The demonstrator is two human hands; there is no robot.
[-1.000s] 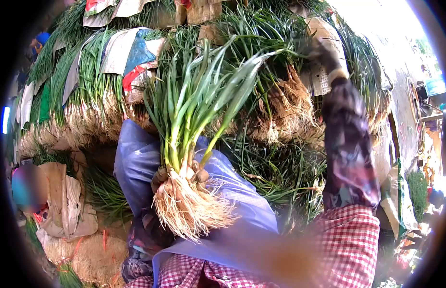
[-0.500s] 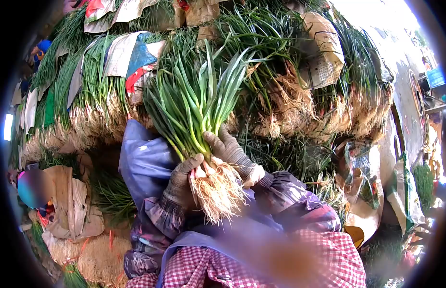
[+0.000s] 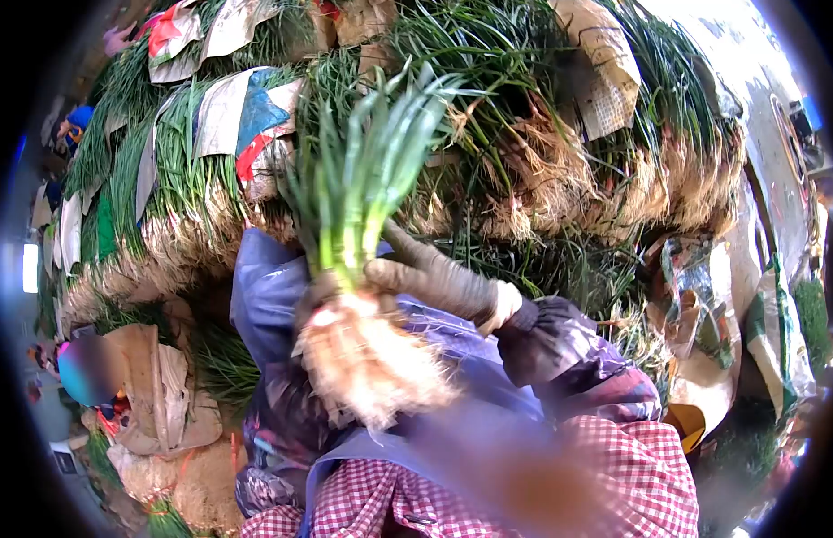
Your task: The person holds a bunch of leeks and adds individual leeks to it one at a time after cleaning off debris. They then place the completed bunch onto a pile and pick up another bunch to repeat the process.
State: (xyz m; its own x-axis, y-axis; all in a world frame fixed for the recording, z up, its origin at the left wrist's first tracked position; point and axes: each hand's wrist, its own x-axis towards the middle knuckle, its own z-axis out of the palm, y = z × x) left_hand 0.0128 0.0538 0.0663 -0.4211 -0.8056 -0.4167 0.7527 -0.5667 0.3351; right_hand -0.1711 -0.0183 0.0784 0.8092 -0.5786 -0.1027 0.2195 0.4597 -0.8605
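A bunch of green garlic (image 3: 354,215), with flat green leaves, pale stems and long whitish roots (image 3: 372,359), is upright in front of my body. Motion blurs it. My left hand (image 3: 316,298) grips the stem bases from the left, mostly hidden behind the roots and smeared. From the right, my gloved right hand (image 3: 434,276) reaches to the lower stems, one digit in front of them and the others behind. A blue apron (image 3: 268,287) covers my lap beneath the bunch.
Stacked bunches (image 3: 188,211) with roots facing me form a long pile ahead. Paper sheets (image 3: 605,67) lie over parts of it. Loose greens (image 3: 560,278) rest below the pile at right. A plastic sack (image 3: 780,332) stands farther right, and brown sacking (image 3: 156,386) lies at left.
The bunch has shifted slightly left and its root end has swung toward me, now blurred. My right hand has moved with it, and its forearm is stretched straighter.
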